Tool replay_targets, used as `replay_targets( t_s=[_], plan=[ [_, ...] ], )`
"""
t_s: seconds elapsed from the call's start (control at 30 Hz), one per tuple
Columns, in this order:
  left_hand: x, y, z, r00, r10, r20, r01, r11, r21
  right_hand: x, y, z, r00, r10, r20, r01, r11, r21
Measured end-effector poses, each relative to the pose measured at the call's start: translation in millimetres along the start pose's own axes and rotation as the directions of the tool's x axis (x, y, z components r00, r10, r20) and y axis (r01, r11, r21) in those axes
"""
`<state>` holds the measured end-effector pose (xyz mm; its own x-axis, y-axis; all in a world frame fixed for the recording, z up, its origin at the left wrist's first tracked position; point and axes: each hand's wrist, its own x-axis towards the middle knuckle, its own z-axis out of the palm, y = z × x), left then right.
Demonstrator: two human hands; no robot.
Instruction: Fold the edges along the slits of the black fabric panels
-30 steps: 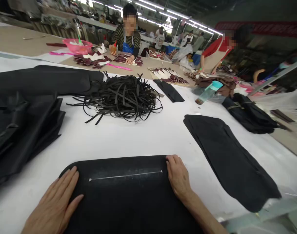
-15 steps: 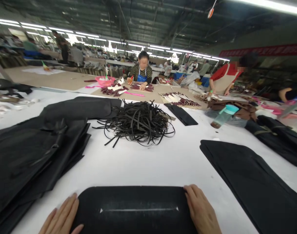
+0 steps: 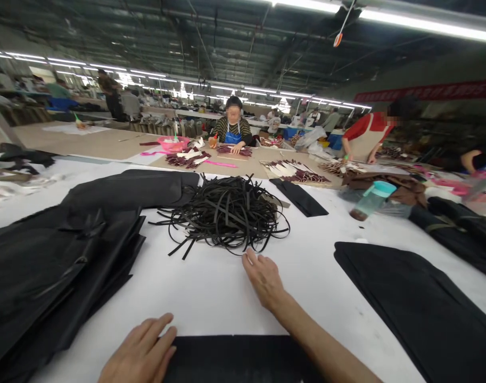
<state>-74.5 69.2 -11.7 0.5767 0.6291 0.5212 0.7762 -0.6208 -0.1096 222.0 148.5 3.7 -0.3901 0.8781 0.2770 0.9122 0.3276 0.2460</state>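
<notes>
A black flat piece point(image 3: 235, 357) lies at the bottom edge of the head view, partly cut off. My left hand point(image 3: 141, 348) rests at its upper left corner, fingers stretched out. Beyond the piece, my right hand point(image 3: 262, 274) reaches to the near edge of a tangled pile of thin black strips point(image 3: 230, 213). Its fingers are bent and close together, with the fingertips beside a loose strip; what they hold, if anything, is hidden. My right forearm crosses over the right part of the black piece.
Stacked black sheets point(image 3: 47, 271) lie at left, another black stack point(image 3: 410, 292) at right. A smaller black piece point(image 3: 301, 197) and a bottle with a turquoise lid point(image 3: 372, 201) sit farther back on the white tabletop point(image 3: 195, 298). Two people work at the table beyond.
My right hand has left the black piece's right edge and moved forward to the strip pile. My left hand has shifted right along the piece, which now sits lower in view.
</notes>
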Motion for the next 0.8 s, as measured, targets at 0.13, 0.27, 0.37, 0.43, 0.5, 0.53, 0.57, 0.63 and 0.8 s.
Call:
replay_targets(
  t_s=[0.13, 0.27, 0.37, 0.43, 0.5, 0.53, 0.57, 0.63, 0.8],
  plan=[
    [32, 17, -4.7, 0.995, 0.010, 0.099, -0.001, 0.996, -0.085, 24, 2, 24, 0.999, -0.032, 0.012, 0.032, 0.999, 0.010],
    [49, 26, -3.7, 0.990, -0.002, 0.141, 0.028, 0.982, -0.184, 25, 4, 21, 0.999, -0.042, 0.017, 0.041, 0.998, 0.044],
    [52, 29, -6.5, 0.985, 0.001, 0.171, 0.043, 0.966, -0.256, 1, -1, 4, 0.996, -0.090, 0.016, 0.088, 0.993, 0.082],
    [51, 32, -11.2, 0.985, 0.013, 0.172, 0.043, 0.947, -0.317, -24, -8, -10, 0.992, -0.128, 0.015, 0.125, 0.983, 0.133],
    [51, 38, -17.1, 0.989, 0.028, 0.142, 0.028, 0.924, -0.381, -51, -18, -23, 0.987, -0.159, -0.003, 0.155, 0.958, 0.243],
    [52, 42, -19.9, 0.991, 0.041, 0.128, 0.016, 0.912, -0.411, -64, -22, -29, 0.986, -0.168, -0.016, 0.164, 0.936, 0.310],
    [54, 48, -22.4, 0.991, 0.061, 0.122, 0.000, 0.897, -0.442, -76, -27, -35, 0.985, -0.173, -0.025, 0.170, 0.911, 0.375],
    [59, 60, -25.1, 0.980, 0.133, 0.149, -0.037, 0.852, -0.523, -96, -34, -47, 0.982, -0.188, -0.023, 0.177, 0.869, 0.461],
    [66, 81, -19.5, 0.921, 0.232, 0.313, 0.050, 0.728, -0.684, -130, -37, -70, 0.976, -0.201, 0.089, 0.145, 0.894, 0.424]
  ],
)
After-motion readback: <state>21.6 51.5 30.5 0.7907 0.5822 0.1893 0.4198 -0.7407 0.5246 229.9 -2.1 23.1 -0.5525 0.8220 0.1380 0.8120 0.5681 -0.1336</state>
